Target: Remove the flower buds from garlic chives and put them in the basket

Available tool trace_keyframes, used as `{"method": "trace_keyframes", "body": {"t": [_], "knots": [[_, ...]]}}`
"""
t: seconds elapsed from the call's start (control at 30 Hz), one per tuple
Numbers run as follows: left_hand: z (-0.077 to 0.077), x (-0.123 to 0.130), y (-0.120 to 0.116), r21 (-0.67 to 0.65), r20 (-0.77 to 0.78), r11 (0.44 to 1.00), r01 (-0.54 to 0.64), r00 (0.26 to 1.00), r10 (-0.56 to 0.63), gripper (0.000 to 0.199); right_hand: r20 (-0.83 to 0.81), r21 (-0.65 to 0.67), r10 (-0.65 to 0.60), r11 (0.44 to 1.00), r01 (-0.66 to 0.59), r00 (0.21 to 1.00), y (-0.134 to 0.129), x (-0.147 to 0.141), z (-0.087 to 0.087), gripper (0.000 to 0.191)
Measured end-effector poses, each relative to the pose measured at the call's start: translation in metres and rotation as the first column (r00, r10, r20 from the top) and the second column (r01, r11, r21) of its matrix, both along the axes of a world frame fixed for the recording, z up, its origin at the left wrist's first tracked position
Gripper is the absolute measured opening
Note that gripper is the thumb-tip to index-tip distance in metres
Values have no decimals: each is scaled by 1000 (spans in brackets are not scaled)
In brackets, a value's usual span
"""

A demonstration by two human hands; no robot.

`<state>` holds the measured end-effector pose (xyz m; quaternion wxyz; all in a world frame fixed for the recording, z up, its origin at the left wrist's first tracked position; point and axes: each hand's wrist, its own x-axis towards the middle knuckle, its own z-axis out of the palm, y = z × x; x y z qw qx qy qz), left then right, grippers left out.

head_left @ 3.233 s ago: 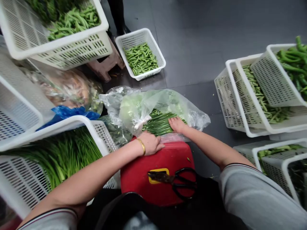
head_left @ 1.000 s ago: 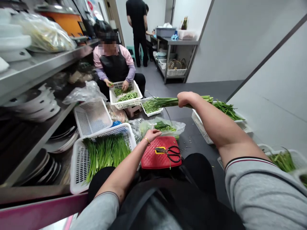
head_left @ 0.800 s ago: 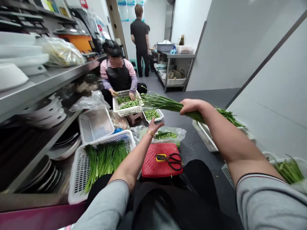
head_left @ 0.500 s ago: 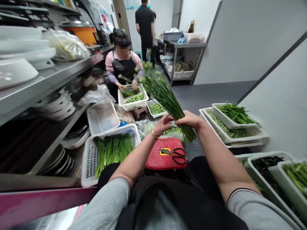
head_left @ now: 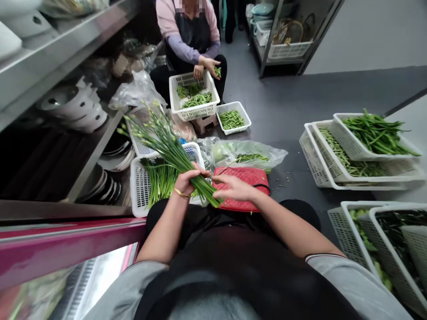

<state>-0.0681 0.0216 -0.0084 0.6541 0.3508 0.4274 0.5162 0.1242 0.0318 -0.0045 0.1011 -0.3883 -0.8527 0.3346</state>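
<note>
My left hand [head_left: 190, 180] is closed around a bunch of flowering chives [head_left: 170, 149], buds up to the left, cut ends down to the right. Close to the stem ends is my right hand [head_left: 233, 187], its fingers stretched out and apart. A thin pale stalk [head_left: 229, 167] sticks up by its fingertips; which hand it touches, I cannot tell. Under the right hand lies a red stool top [head_left: 245, 175]. On it, a black loop of the scissors [head_left: 263, 186] shows, the rest hidden. Below the bunch, a white basket [head_left: 139, 189] holds more chives [head_left: 160, 182].
Opposite, a person [head_left: 191, 35] handles green beans over a white basket [head_left: 196, 113]. A small bean basket [head_left: 245, 126] and a plastic bag [head_left: 273, 153] lie ahead. Stacked baskets [head_left: 312, 166] stand right. Metal shelving [head_left: 76, 53] with dishes lines the left.
The chive bunch has passed from my right hand to my left and swung left, over the chive basket. My right hand has let go. The view has tipped downward.
</note>
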Motion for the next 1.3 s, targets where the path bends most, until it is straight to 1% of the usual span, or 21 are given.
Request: {"method": "trace_keyframes", "body": {"t": [0.07, 0.13, 0.2, 0.27, 0.33, 0.37, 0.43, 0.5, 0.53, 0.6, 0.63, 0.7, 0.77, 0.87, 0.93, 1.0, 1.07, 1.13, 1.2, 1.27, 1.3], "knots": [[1, -23, 4, -60, 47, 998, 32, 998, -29, 19, 216, 91, -114, 991, 96, 970, 34, 9, -19, 39], [0, -33, 4, -132, 100, 989, 69, 993, -56, 20, 346, 156, -184, 978, 137, 920, 66, 11, -43, 38], [-2, -33, 2, -214, 145, 973, 89, 988, -58, 24, 376, 120, -121, 989, 81, 919, 89, 6, -67, 32], [-6, -31, 1, -278, 166, 957, 82, 985, -36, 26, 385, 85, -70, 996, 40, 920, 101, 1, -83, 26], [-9, -31, 1, -296, 164, 953, 66, 986, -17, 24, 381, 77, -76, 996, 50, 921, 108, 3, -87, 23], [-10, -32, 2, -287, 154, 956, 59, 988, -14, 23, 373, 79, -94, 994, 69, 923, 110, 8, -84, 23], [-11, -32, 5, -245, 124, 969, 42, 992, -12, 23, 350, 71, -137, 990, 119, 927, 111, 25, -71, 23], [-12, -28, 9, -168, 84, 986, 8, 996, 6, 26, 323, 44, -175, 984, 170, 930, 104, 45, -55, 25], [-12, -22, 11, -118, 57, 993, -18, 998, 25, 28, 259, 11, -211, 976, 216, 942, 96, 53, -47, 27], [-13, -7, 14, -1, -11, 998, -70, 997, 70, 30, 0, -102, -327, 940, 325, 945, 71, 59, -35, 30], [-14, 3, 15, 58, -52, 995, -84, 995, 87, 31, -160, -173, -386, 917, 359, 908, 55, 57, -31, 29], [-16, 23, 14, 164, -143, 985, -50, 987, 74, 35, -401, -273, -434, 897, 347, 807, 23, 44, -29, 25], [-21, 40, 12, 251, -232, 968, 27, 972, 33, 45, -464, -255, -406, 912, 320, 787, -3, 27, -33, 23], [-38, 57, 8, 302, -361, 947, 112, 932, 6, 48, -377, -103, -397, 916, 388, 837, -21, 13, -42, 19], [-55, 63, 5, 269, -472, 957, 110, 881, 31, 42, -259, 28, -390, 911, 410, 884, -24, 12, -49, 19], [-72, 66, 1, 218, -575, 972, 84, 816, 59, 35, -121, 98, -360, 923, 372, 925, -27, 15, -53, 26], [-86, 67, -4, 192, -634, 977, 89, 772, 54, 29, 8, 103, -333, 938, 331, 943, -33, 20, -55, 29], [-96, 68, -8, 206, -640, 970, 131, 768, 33, 24, 103, 95, -324, 944, 315, 941, -41, 27, -52, 28], [-102, 69, -11, 234, -620, 956, 177, 784, 6, 25, 167, 90, -330, 944, 319, 929, -48, 36, -47, 27], [-105, 71, -11, 239, -593, 950, 203, 805, -23, 25, 184, 115, -370, 928, 354, 911, -50, 44, -40, 31], [-106, 72, -10, 227, -582, 951, 212, 812, -42, 23, 162, 132, -386, 921, 367, 908, -49, 46, -38, 37]]}}
